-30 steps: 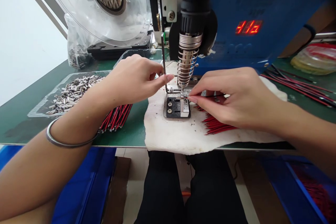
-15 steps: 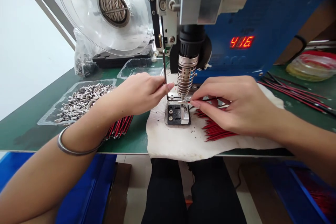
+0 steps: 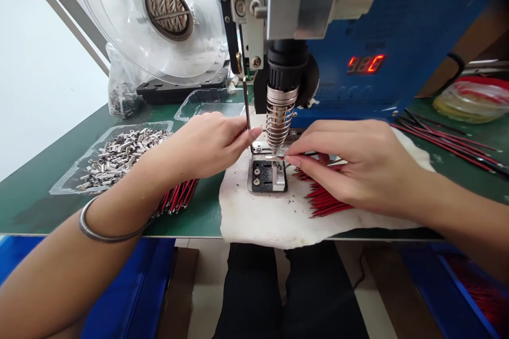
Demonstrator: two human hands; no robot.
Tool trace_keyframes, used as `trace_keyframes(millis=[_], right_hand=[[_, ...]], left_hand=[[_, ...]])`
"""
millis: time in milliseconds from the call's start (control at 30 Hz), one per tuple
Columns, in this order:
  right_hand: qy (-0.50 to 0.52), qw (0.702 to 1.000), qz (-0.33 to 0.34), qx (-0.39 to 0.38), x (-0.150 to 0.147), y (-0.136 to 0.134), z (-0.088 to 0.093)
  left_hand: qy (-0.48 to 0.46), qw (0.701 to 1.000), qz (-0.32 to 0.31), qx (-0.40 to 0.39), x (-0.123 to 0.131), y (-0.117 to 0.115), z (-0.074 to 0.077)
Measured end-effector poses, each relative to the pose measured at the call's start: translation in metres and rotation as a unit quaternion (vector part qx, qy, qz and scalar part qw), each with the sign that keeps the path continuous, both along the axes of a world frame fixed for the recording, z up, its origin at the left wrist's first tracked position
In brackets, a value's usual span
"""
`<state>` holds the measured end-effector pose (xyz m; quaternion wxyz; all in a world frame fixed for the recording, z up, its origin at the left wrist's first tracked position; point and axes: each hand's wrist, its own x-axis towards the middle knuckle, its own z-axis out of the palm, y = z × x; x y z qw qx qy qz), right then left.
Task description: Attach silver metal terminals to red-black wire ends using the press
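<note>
My right hand [image 3: 342,161] pinches a thin red and black wire [image 3: 287,158] between thumb and forefinger. The wire's end meets a small silver metal terminal [image 3: 272,158] right under the soldering iron's tip, which is wrapped by a coil spring [image 3: 279,116]. Below it sits a small black fixture [image 3: 262,177] with a metal block. My left hand [image 3: 222,140] is closed beside the upright thin metal rod [image 3: 245,106], thumb against the fingers; what they hold is hidden. Under the right hand lies a bundle of red wires [image 3: 328,196] on a white cloth [image 3: 258,222].
A clear tray [image 3: 66,186] of silver metal terminals stands at left, with more red wires [image 3: 178,196] before it. Behind are an empty-looking plastic tray [image 3: 210,103], a bag of metal parts [image 3: 123,90] and a transparent reel [image 3: 107,26]. A blue machine [image 3: 397,26] fills the back right.
The red display on the blue machine reads differently, partly unlit now. The view has shifted slightly. Both hands stay nearly in place beside the iron.
</note>
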<state>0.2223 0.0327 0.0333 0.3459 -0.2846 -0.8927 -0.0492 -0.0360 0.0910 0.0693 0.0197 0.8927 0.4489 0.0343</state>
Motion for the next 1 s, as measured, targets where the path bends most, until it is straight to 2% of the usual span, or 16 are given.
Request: trace_keyframes(millis=[1000], right_hand=[[-0.004, 1.0, -0.021, 0.009, 0.0, -0.0014, 0.0037]], left_hand=[[0.003, 1.0, -0.013, 0.028, 0.0016, 0.0, -0.0006]])
